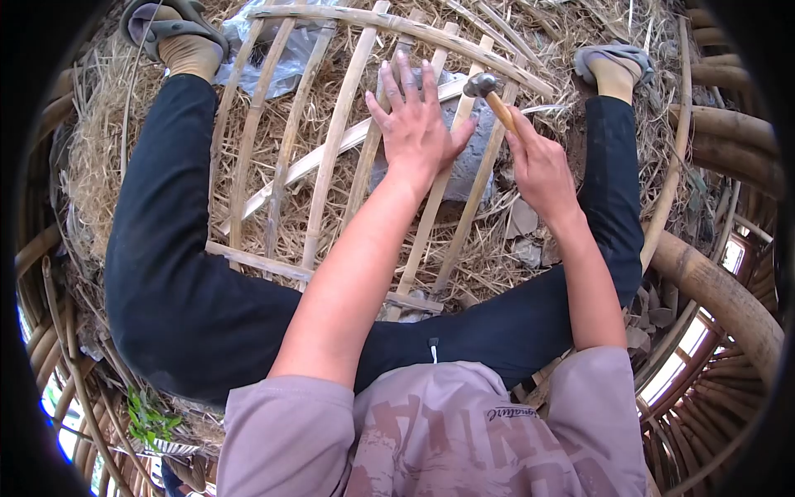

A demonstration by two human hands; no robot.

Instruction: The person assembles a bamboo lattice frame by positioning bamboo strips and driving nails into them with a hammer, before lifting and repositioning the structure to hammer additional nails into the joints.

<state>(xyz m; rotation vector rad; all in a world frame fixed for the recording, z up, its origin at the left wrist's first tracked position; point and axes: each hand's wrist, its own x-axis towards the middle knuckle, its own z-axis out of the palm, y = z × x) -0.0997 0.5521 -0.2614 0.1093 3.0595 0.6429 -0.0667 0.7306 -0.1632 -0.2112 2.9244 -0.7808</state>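
Note:
My left hand (pixel 414 128) lies with spread fingers on the slats of a bamboo frame (pixel 335 137). My right hand (pixel 542 174) is wrapped around the wooden handle of a hammer (pixel 500 109). The hammer's metal head is just right of my left fingertips, over the slats; whether it touches them I cannot tell. The frame has several lengthwise strips, a curved strip across its far end and a straight crosspiece near my lap. Beneath the slats by my left hand is a grey stone block (pixel 474 161), partly hidden. A pale flat strip (pixel 286 178) runs diagonally under the slats.
Straw and shavings (pixel 108 157) cover the ground between my outstretched legs. A clear plastic sheet (pixel 286 66) lies under the frame's far left. Thick bamboo poles (pixel 716 286) stand at the right, with more at the left edge. A green plant (pixel 151 421) shows at lower left.

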